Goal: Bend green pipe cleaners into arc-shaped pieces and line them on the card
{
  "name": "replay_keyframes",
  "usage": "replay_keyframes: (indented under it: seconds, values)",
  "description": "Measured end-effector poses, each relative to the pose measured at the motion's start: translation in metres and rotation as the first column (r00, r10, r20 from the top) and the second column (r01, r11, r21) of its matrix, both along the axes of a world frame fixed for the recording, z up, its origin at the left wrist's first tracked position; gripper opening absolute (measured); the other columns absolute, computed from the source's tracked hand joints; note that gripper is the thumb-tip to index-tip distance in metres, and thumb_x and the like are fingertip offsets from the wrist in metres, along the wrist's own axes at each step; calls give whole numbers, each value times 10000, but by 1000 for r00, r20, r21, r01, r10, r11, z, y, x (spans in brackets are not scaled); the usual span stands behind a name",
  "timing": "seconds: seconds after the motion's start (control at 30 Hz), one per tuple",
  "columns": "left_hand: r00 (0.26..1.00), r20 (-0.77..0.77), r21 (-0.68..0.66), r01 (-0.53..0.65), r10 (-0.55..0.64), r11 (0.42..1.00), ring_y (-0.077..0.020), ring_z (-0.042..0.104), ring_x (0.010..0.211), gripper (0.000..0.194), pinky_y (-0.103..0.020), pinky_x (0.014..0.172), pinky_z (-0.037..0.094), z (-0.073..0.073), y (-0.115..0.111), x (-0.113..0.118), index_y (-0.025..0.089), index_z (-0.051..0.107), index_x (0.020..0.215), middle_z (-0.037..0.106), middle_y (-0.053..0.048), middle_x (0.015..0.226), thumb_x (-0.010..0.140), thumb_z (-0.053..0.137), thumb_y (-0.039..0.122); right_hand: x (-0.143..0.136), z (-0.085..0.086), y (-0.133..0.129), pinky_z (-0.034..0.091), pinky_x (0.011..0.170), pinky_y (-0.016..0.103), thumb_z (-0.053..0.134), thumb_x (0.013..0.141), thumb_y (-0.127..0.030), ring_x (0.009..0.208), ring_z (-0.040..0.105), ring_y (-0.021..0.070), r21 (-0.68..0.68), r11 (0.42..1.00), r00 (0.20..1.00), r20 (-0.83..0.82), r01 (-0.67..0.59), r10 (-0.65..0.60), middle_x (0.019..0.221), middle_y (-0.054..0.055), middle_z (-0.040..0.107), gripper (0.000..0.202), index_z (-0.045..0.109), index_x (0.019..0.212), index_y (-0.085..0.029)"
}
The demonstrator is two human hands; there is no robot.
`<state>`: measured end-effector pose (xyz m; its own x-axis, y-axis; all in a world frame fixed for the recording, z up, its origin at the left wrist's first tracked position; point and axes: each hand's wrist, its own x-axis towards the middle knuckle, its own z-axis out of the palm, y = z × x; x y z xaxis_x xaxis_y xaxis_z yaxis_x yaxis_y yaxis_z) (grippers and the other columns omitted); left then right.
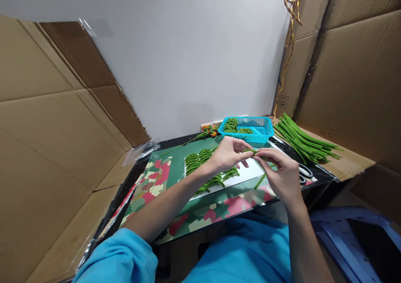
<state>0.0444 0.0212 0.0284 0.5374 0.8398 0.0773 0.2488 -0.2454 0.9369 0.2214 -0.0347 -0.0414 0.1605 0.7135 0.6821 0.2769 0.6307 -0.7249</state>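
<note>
My left hand (230,154) and my right hand (282,172) meet over the table, each with thumb and fingers pinched on a short green pipe cleaner (249,150). Fingers cover most of that piece. Below my right hand shows another green length (260,181); whether it hangs from the hand or lies on the mat I cannot tell. A white sheet (247,173) under my hands carries rows of curved green pipe-cleaner pieces (192,162), partly hidden by my left forearm.
A blue basket (255,138) at the back holds more curved green pieces. Long green pipe cleaners (303,141) lie bundled at right, near scissors handles (305,171). An orange-flowered stem (200,136) rests behind the green mat (178,160). Cardboard walls (46,120) flank the table.
</note>
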Motion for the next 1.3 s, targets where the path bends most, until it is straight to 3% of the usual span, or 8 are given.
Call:
replay_keyframes:
  seconds: [0.23, 0.57, 0.93, 1.0, 1.1, 1.2, 1.3]
  values:
    - [1000, -3, 71, -13, 13, 997, -180, 741, 679, 236, -192, 436, 538, 0, 0, 0, 103, 757, 990, 755, -94, 800, 871, 789, 305, -4, -2, 0, 622, 795, 341, 746, 964, -372, 852, 751, 209, -57, 993, 994, 3, 107, -107, 980, 50, 778, 241, 745, 1153, -222]
    - [996, -46, 253, -56, 70, 966, -113, 639, 530, 157, -195, 431, 538, 1, -8, 5, 96, 777, 943, 710, -43, 689, 890, 730, 236, -5, 1, -1, 543, 641, 295, 647, 997, -406, 637, 697, 176, -156, 983, 992, 101, 92, -77, 817, 34, 772, 236, 757, 952, -202]
    - [999, -20, 84, 28, -26, 996, -154, 684, 595, 194, -248, 481, 570, -2, -2, 4, 101, 737, 954, 741, -76, 758, 897, 744, 287, -2, -7, 3, 551, 699, 314, 679, 937, -401, 707, 698, 197, -220, 976, 999, -48, -8, -3, 806, 41, 751, 230, 767, 945, -189]
    - [996, -68, 96, 57, -51, 994, -154, 683, 625, 203, -249, 513, 562, 0, 0, 2, 106, 741, 978, 746, -76, 785, 909, 732, 297, 1, -8, 4, 540, 687, 309, 674, 943, -398, 700, 691, 194, -225, 974, 1000, -27, -21, 15, 807, 42, 753, 235, 769, 965, -184]
    - [965, -251, 231, 135, -76, 963, -155, 683, 712, 190, -248, 611, 530, 5, 2, -4, 120, 764, 982, 755, -68, 827, 925, 718, 295, 6, -7, 3, 507, 668, 300, 657, 957, -378, 670, 669, 182, -224, 975, 995, 95, 0, 21, 804, 34, 759, 214, 760, 942, -191]
    - [872, -486, 345, 249, -55, 905, -164, 687, 781, 170, -260, 680, 482, 10, 1, -10, 141, 787, 964, 773, -64, 878, 939, 699, 284, 10, -3, 2, 467, 658, 293, 636, 975, -350, 662, 645, 173, -225, 974, 966, 251, -4, 62, 790, 16, 750, 198, 752, 902, -207]
    - [803, -593, 331, 313, -62, 890, -167, 682, 796, 168, -265, 682, 447, 11, 0, -13, 169, 775, 1021, 777, -50, 933, 946, 674, 282, 11, -2, 1, 435, 653, 294, 611, 991, -334, 669, 637, 178, -279, 958, 919, 358, -64, 165, 763, 3, 730, 209, 754, 891, -218]
